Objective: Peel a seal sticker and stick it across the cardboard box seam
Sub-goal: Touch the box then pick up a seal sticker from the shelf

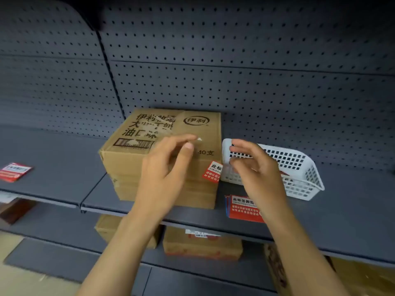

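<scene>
A brown cardboard box point(149, 150) with dark printed characters sits on the grey shelf. A red seal sticker point(212, 171) is stuck at its near right corner. My left hand point(166, 167) hovers over the box's near side, fingers spread, holding nothing. My right hand point(254, 165) is just right of the box, in front of a white basket, fingers loosely curled and apart; I see nothing in it. A small stack of red sticker sheets point(242, 208) lies on the shelf below my right hand, partly hidden by the wrist.
The white perforated plastic basket point(299, 167) stands right of the box. Another red sticker sheet point(15, 171) lies far left on the shelf point(64, 163). A pegboard wall point(235, 71) backs the shelf. More cardboard boxes point(203, 244) sit on the shelf below.
</scene>
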